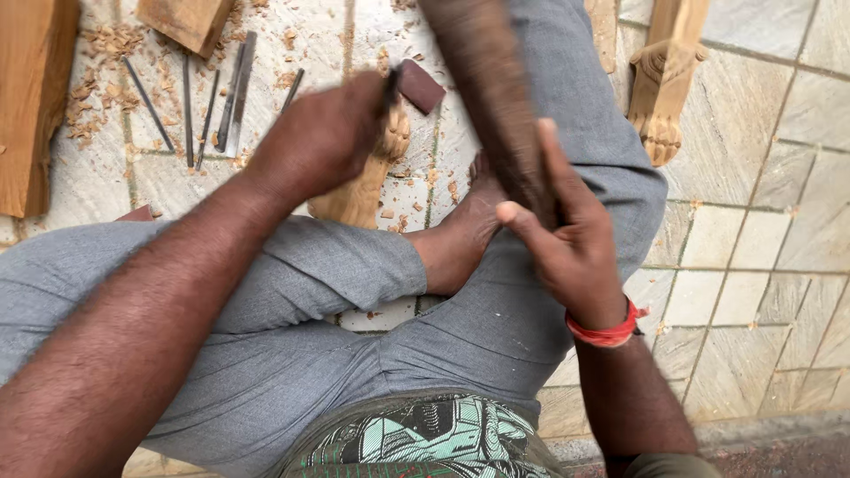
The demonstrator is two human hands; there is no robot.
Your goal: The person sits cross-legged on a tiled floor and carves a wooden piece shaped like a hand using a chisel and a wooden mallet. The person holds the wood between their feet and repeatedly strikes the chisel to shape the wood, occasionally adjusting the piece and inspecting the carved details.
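I sit cross-legged on a tiled floor in grey trousers. My left hand [323,133] is closed around a dark chisel [390,88], its tip pressed on a carved pale wooden piece [365,181] lying by my bare foot [460,235]. My right hand [567,235], with a red band at the wrist, grips the lower end of a dark wooden mallet [487,80] raised above the chisel and blurred. A small dark red block [420,86] lies just beyond the carved piece.
Several thin metal chisels [212,106] lie in a row among wood shavings [106,53] at the upper left. Wooden planks [31,97] lie along the left edge. Another carved wooden leg [664,84] rests on the tiles at the upper right.
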